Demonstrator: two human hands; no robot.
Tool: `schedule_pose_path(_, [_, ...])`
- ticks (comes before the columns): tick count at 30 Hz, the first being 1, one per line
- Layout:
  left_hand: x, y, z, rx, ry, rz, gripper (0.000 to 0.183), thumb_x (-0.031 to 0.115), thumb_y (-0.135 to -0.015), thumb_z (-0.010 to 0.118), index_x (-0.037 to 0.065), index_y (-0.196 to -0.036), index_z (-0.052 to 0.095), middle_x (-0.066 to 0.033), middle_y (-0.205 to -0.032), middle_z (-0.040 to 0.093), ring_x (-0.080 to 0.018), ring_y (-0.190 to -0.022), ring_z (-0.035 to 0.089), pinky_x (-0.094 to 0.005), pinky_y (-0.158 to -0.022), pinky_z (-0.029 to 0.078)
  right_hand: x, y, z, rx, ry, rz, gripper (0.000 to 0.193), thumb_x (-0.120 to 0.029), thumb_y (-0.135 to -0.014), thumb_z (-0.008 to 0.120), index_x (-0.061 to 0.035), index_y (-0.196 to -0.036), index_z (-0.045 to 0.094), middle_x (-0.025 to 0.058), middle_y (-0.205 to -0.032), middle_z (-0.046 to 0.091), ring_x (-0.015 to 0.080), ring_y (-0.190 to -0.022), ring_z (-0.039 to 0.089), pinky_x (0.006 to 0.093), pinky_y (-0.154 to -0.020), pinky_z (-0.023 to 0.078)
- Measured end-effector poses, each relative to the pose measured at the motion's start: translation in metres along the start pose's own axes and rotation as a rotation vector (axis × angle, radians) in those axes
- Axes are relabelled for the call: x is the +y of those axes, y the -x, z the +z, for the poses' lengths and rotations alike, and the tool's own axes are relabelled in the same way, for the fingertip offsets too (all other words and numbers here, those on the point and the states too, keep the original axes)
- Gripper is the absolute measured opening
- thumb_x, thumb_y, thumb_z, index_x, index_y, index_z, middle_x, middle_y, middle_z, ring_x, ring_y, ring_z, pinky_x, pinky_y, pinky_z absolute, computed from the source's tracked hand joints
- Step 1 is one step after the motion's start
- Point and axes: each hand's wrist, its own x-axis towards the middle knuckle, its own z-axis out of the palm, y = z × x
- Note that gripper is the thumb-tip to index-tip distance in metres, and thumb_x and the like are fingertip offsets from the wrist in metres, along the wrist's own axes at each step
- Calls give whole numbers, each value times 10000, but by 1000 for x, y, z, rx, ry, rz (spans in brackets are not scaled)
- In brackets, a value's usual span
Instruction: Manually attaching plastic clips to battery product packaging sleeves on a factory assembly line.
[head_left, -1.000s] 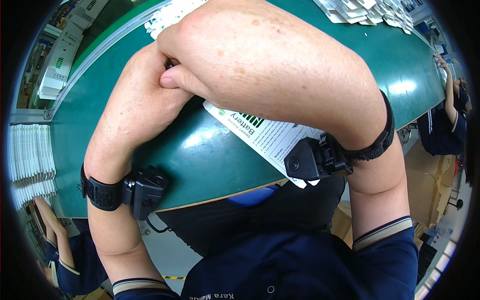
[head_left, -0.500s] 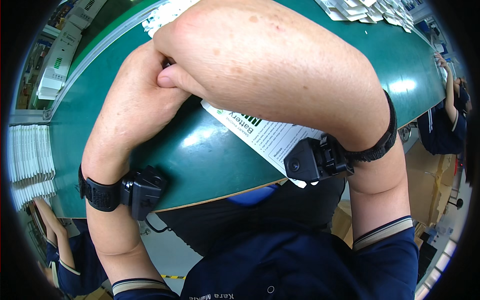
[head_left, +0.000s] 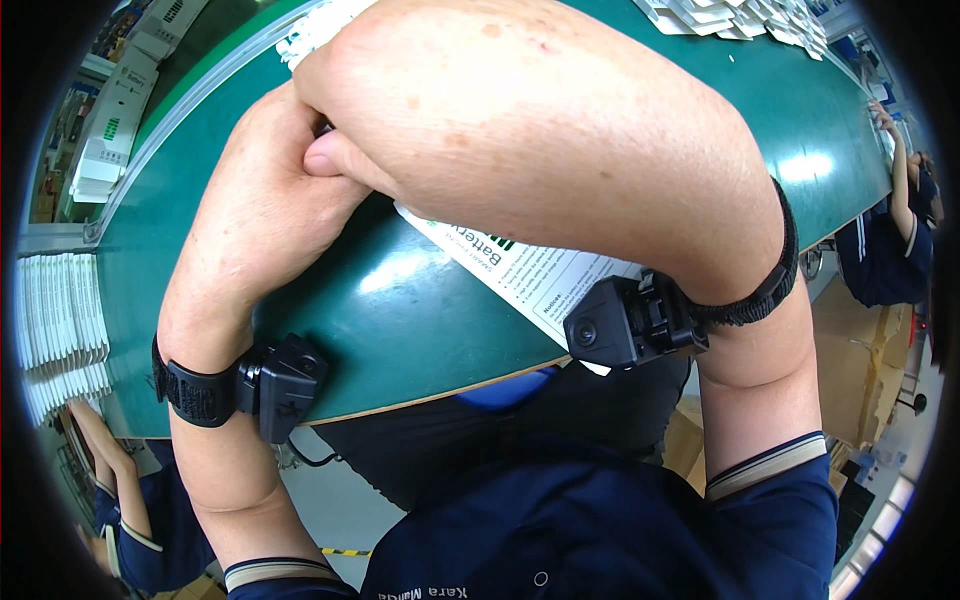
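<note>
My left hand (head_left: 285,150) and my right hand (head_left: 350,90) meet high above the table, the right crossing over the left. The right thumb is bent against the left hand, so the right hand looks closed. What it holds is hidden. The fingers of my left hand are out of sight behind the right hand. Under my right forearm a flat white printed carton (head_left: 500,265) lies slanting on the green table (head_left: 360,330), partly covered by the arm. Just beyond the hands, a white pile (head_left: 310,35) shows in part.
A row of upright white cartons (head_left: 60,310) stands at the left, beside another person's arm (head_left: 100,440). More flat white cartons (head_left: 740,20) are heaped at the far right. A second person (head_left: 880,250) sits by the right edge. White boxes (head_left: 115,130) line the far left shelf.
Both hands have shifted slightly left, still crossed together. The printed carton under my right forearm appears slightly farther left. The grip looks the same.
</note>
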Motion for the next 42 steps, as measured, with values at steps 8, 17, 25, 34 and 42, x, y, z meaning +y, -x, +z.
schedule_pose_path(8, [0,0,-1,-11,16,-28,313,104,-890,709,-25,-1168,646,-184,-1071,720,-269,-988,693,-359,-890,529,-2,2,-1,-22,-1,19,116,-6,-751,708,-84,-838,713,89,-763,668,251,-723,658,334,-645,541])
schedule_pose_path(17, [0,-1,0,-6,0,20,295,89,-881,691,-34,-1144,642,-196,-1026,716,-281,-937,688,-371,-866,532,-5,1,-2,-53,-1,34,129,-5,-756,704,-92,-850,714,85,-767,669,248,-723,657,332,-645,541])
schedule_pose_path(25, [3,0,-2,-20,-50,25,267,91,-878,679,-43,-1106,645,-192,-979,714,-284,-890,682,-370,-842,533,-12,1,-5,-92,7,46,140,-3,-761,701,-99,-861,715,81,-770,671,245,-724,656,330,-645,540])
schedule_pose_path(34, [37,-3,-22,-179,164,-117,327,50,-848,724,-29,-1158,652,-200,-1063,724,-297,-948,689,-368,-884,530,-28,0,-13,-175,23,73,152,-2,-766,697,-108,-874,715,77,-774,672,241,-725,654,328,-645,540])
schedule_pose_path(42, [38,-4,-18,-164,125,-121,380,61,-841,751,-19,-1198,652,-209,-1122,720,-342,-1020,685,-382,-934,519,-34,-1,-13,-198,16,74,163,0,-770,694,-115,-885,716,74,-778,673,239,-725,654,326,-644,539])
